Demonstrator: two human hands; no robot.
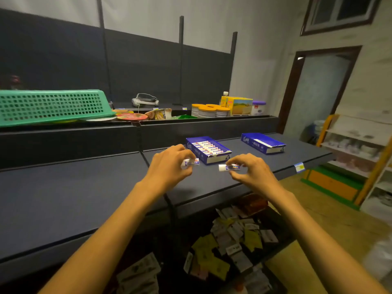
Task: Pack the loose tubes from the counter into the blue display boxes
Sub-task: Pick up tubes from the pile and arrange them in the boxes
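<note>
Two blue display boxes stand on the dark counter (74,200). The nearer box (199,154) holds a row of several white tubes lying side by side. The farther box (263,143) at the right has its lid over it, so its inside is hidden. My left hand (169,166) grips a small white and blue tube (192,162) just in front of the nearer box. Held level over the counter, a second tube (229,167) sits pinched in my right hand (252,172), a little right of the nearer box's front corner.
A green plastic basket (51,107) lies upturned on the upper shelf at left, beside plates, tins with orange lids (210,111) and a yellow carton (239,105). Loose packets fill the bin below the counter (233,240). An open doorway and shelving stand at right.
</note>
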